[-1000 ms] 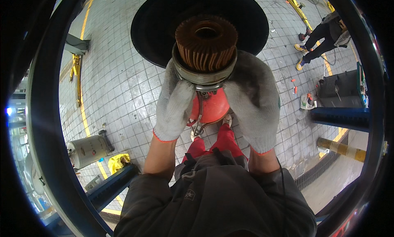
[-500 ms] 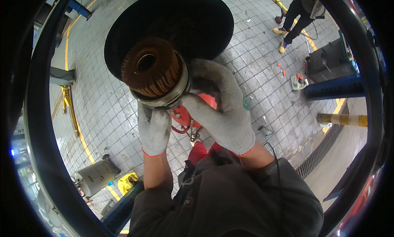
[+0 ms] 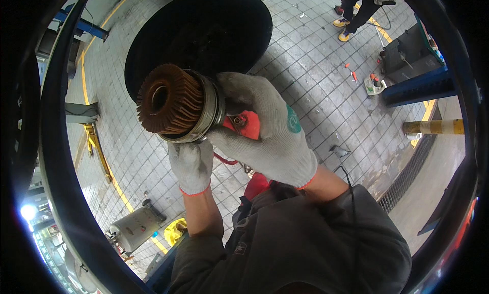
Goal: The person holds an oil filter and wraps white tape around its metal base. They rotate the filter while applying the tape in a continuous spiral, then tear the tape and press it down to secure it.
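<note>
Both my hands, in grey knit gloves, hold an oil filter unit over the near edge of a black round drain pan. The unit is a brown pleated filter element seated in a metal ring-shaped housing, tilted with its open end to the left. My right hand is curled around the housing's right side, thumb below and fingers above. My left hand supports it from beneath; its fingertips are hidden behind the housing. Red equipment shows between my right thumb and fingers.
A person stands on the tiled floor at the far right, by a dark bin. Blue lift arms reach in on the right. A grey cylindrical tank and yellow cloth lie at lower left. A yellow-banded post is at right.
The filter unit has moved left and a little nearer, and its open end has turned further left. Both hands moved with it and kept hold. The view has shifted slightly.
</note>
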{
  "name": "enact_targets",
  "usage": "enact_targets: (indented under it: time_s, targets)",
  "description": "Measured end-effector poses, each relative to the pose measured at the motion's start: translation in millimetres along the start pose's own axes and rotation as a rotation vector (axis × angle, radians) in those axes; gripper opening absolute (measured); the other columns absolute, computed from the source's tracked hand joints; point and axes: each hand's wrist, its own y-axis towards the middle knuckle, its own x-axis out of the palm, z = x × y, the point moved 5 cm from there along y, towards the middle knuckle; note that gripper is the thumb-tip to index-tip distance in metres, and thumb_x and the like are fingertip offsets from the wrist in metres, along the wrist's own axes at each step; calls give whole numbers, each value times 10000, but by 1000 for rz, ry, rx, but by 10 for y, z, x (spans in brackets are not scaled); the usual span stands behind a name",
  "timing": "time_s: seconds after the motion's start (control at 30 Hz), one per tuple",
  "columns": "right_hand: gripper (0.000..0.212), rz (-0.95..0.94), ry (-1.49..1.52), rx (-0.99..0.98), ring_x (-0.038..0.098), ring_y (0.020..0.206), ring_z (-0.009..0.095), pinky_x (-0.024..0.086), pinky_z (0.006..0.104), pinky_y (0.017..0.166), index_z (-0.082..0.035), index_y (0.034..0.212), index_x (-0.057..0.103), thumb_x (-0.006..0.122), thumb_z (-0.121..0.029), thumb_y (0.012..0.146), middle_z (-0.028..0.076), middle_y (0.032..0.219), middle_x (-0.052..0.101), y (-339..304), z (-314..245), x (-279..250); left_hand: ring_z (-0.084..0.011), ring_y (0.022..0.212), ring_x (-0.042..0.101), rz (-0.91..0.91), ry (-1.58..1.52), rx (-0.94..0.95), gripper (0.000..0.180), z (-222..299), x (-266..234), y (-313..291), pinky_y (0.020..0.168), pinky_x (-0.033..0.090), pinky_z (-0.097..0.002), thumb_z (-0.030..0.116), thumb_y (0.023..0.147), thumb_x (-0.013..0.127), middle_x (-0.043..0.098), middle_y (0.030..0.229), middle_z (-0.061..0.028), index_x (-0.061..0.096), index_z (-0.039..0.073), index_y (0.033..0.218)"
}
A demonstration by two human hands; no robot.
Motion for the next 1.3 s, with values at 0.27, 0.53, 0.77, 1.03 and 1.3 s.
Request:
enact_targets:
  time_s: [0.27,0.53,0.77,1.03,1.3]
  targets:
    - [702,103,182,23,705,1137,247,597,368,971,17,1464,565,895,-109,857,162,1326,620,12,131,79,-292,1446,563,37,-4,-59,892,49,161,0,1242,444,-477,437,963,849,561,1583,-136,430,6,1622]
    - [671,96,195,25,709,1151,225,603,353,963,11,1468,539,883,-104,904,150,1326,646,-1,194,109,-204,1333,605,86,54,-100,733,118,197,6,1147,504,-375,-38,970,661,594,1493,-124,360,-27,1638]
    - [674,106,279,52,700,1158,211,599,355,959,13,1476,521,864,-77,903,146,1321,651,6,190,196,-215,1361,599,115,130,-61,785,156,166,-8,1157,505,-389,-3,968,682,593,1508,-145,313,-41,1660]
    - [765,74,126,-40,664,1200,254,575,371,998,-14,1505,544,908,-140,844,144,1341,600,-72,145,105,-333,1488,532,66,66,-34,906,69,66,-48,1252,448,-523,377,968,801,496,1634,-180,350,18,1667]
    - [736,4,53,-14,652,1234,272,571,387,1013,-31,1482,581,915,-174,841,158,1375,608,-106,148,-57,-262,1429,569,57,48,-70,830,58,93,-68,1216,477,-431,122,942,817,540,1567,-155,367,-11,1626]
